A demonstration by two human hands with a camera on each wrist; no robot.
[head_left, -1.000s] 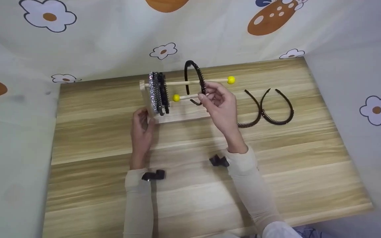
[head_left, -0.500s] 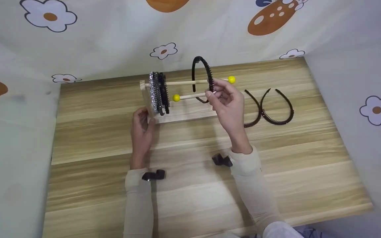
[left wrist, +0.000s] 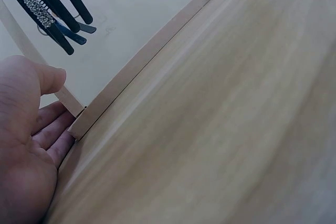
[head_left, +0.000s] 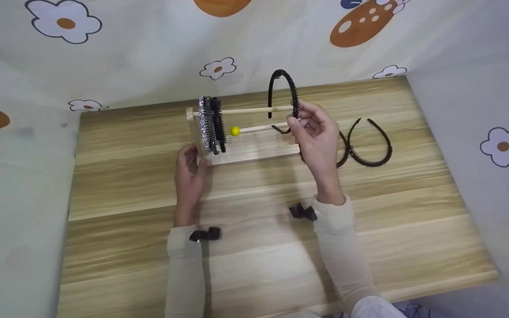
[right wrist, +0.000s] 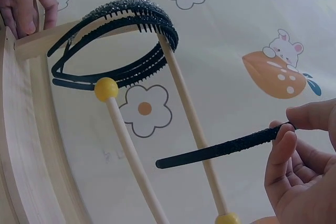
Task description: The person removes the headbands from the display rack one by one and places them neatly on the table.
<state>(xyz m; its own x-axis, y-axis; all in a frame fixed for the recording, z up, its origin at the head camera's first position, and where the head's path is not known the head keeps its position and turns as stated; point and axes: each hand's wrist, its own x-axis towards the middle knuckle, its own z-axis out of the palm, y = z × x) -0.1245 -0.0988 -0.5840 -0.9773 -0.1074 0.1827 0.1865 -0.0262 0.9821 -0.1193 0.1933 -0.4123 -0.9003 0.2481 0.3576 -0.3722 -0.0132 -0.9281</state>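
Right hand (head_left: 320,137) has a black headband (right wrist: 236,144) pinched between thumb and fingers, up by the right end of the wooden stand (head_left: 254,152). Seen from the head cam it crosses the far rod (head_left: 245,110), but I can't tell if it's looped round the rod or just in front of it. Left hand (head_left: 190,174) grips the stand's near left corner, thumb on the inner side, fingers tucked round the outside.

Over at the left end of the far rod hangs a bunch of headbands (head_left: 212,123), silver glitter leftmost, black to the right, packed tight. Decent stretch of rod between that bunch and the held headband. The near rod (head_left: 259,128) has a yellow ball (head_left: 235,130) on its left tip, just beside the bunch, so that gap's pretty skinny.

Stand sits close to the far edge of the table (head_left: 413,229), by the patterned cloth (head_left: 148,57), with a wide strip of wood running to the near edge. Off to the right lie 2 loose headbands (head_left: 390,143), 1 partly hidden behind the right hand, both well in from the right edge.
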